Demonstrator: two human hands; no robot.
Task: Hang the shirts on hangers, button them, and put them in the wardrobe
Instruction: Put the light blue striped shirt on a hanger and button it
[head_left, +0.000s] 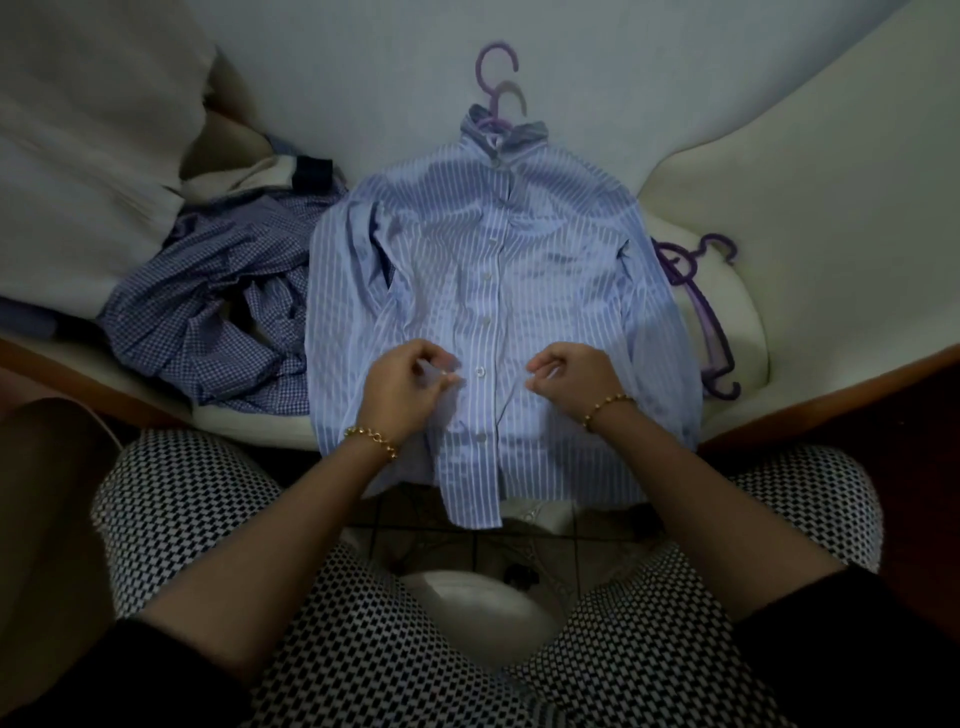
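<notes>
1. I see the striped shirt (493, 270) lying flat at frame centre on the sofa (779, 182), with the purple hanger (492, 95) hook above its collar.
2. Left hand (410, 379): fingers curled, pinching cloth left of the placket.
3. Right hand (571, 374): fingers curled, pinching cloth on the right of it.
4. A checked shirt (218, 301) lies crumpled at centre-left, and spare hangers (675, 267) lie at the right.

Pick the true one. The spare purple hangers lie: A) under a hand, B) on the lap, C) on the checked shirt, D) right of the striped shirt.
D: the spare purple hangers poke out beside the striped shirt's right sleeve, away from the checked shirt.
</notes>
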